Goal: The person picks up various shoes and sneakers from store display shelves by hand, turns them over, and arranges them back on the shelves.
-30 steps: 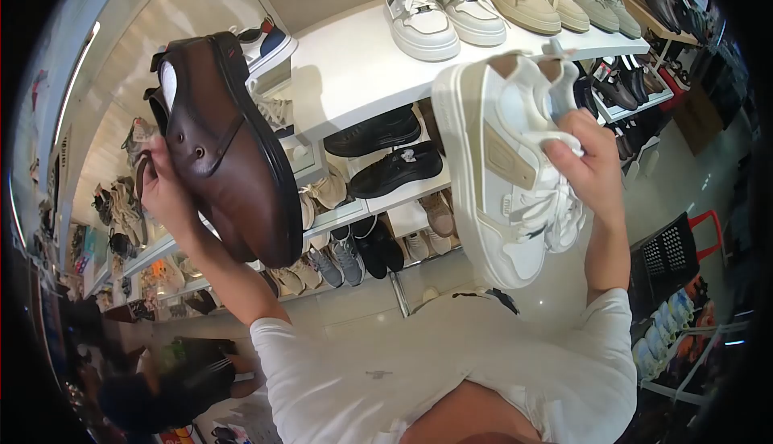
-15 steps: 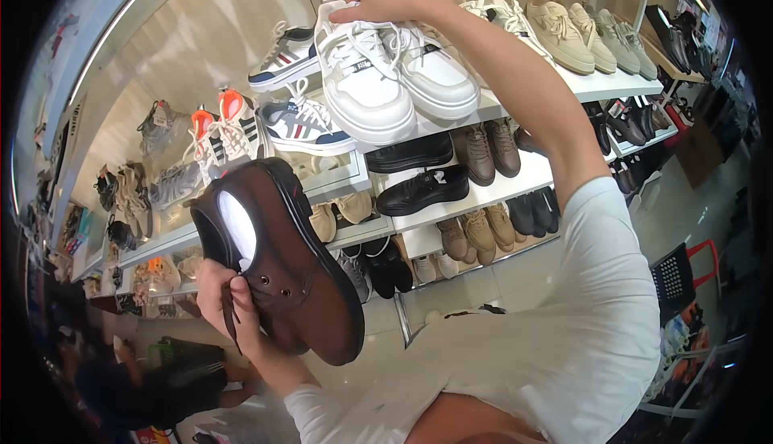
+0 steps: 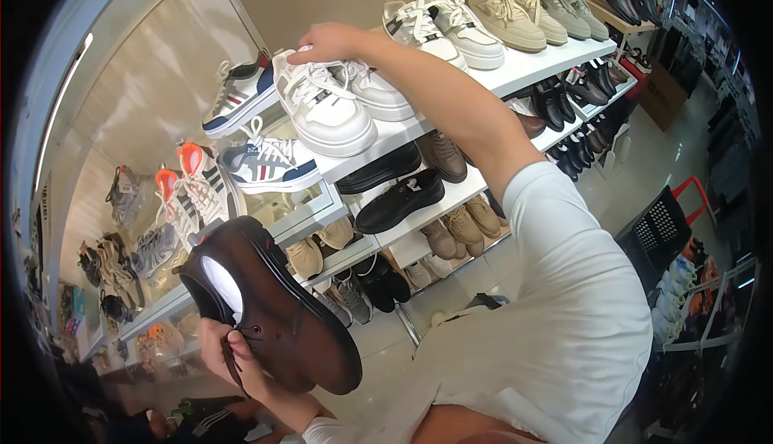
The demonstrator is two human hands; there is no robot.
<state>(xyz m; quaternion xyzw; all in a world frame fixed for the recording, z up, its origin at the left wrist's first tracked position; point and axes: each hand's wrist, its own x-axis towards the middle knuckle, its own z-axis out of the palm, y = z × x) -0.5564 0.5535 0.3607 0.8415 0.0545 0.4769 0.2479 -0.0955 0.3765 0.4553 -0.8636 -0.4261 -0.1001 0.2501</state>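
My left hand (image 3: 233, 354) grips a pair of dark brown shoes (image 3: 286, 307) at the lower left, its fingers at the laces; white stuffing shows inside the near shoe. My right hand (image 3: 328, 44) reaches to the top shelf, its fingers closed at the heel of a white sneaker (image 3: 326, 110). A second white sneaker (image 3: 374, 94) stands beside it, partly behind my forearm. Just left of them are white and blue sneakers (image 3: 270, 161) with striped sides.
More pale sneakers (image 3: 511, 17) line the white top shelf (image 3: 531, 74). Black shoes (image 3: 400, 201) and tan shoes (image 3: 463, 225) fill lower shelves. Orange-lined sneakers (image 3: 197, 190) stand at left. A black and red basket (image 3: 656, 223) is at right. A person's dark clothing shows at lower left.
The view has shifted, so the shelves appear turned and more pale sneakers show at right. The white pair sits closer to the shelf surface. Both hands keep their holds.
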